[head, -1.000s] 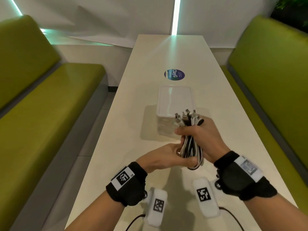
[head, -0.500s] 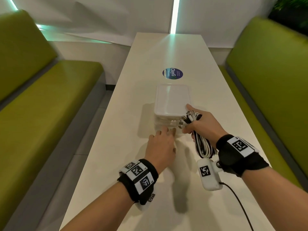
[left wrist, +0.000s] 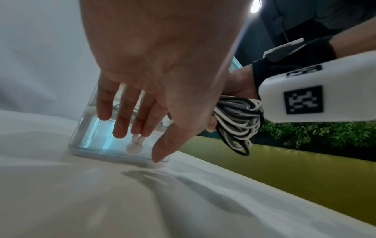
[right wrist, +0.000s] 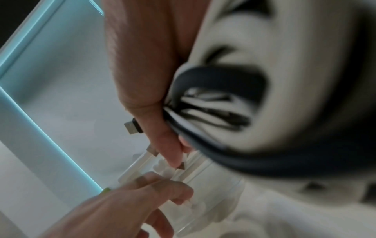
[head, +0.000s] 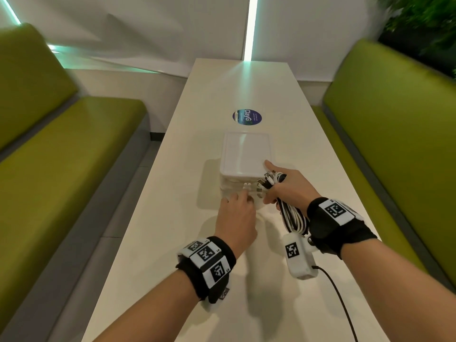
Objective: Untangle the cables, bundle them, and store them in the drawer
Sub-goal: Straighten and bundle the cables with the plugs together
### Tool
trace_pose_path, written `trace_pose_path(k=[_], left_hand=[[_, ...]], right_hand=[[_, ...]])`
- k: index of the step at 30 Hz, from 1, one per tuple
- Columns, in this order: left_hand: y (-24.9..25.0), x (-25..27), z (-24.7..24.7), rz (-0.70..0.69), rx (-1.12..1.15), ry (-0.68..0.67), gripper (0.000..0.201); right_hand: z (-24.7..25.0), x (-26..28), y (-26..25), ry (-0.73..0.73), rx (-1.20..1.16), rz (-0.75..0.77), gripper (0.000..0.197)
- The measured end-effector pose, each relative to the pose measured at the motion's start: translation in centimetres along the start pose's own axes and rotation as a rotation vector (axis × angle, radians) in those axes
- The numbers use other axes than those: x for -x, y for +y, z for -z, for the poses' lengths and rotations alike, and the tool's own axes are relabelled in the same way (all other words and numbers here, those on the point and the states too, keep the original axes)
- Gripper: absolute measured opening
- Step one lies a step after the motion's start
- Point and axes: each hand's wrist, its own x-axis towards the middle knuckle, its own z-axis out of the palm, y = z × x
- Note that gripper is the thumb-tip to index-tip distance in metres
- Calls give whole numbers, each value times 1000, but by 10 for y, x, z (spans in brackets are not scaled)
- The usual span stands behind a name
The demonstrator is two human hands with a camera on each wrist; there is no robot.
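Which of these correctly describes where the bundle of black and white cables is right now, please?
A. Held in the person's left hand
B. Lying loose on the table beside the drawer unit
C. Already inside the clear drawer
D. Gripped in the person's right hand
D: the right hand grips the cable bundle beside the clear drawer unit, while the left hand reaches with straight fingers to the drawer front and holds no cables.

Bright overhead light, soft shadows, wide-angle warp, blurred right-wrist view
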Motion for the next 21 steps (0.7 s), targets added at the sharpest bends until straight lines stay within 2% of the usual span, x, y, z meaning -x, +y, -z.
trace_pose_path(k=[5,9,13,16,18,21], left_hand=[[11,19,3,-13,0,29,12],[14,39,4,-33,-12,9,7],[11,50,7,-16,55,25,15],[14,65,15,-52,90,-57,31],[14,79,18,-72,108,-95,32],[17,107,17,-116,142,-71,28]], right_hand=[[6,2,-6,-46,37,-11,93],[5,7,-3,-37,136,17,95],[3,21,3,-51,177,35,95],[0,37,6,-48,212,26,95],[-3,52,8,-36,258,18,96],[-12,79,13,-9,270,9,96]])
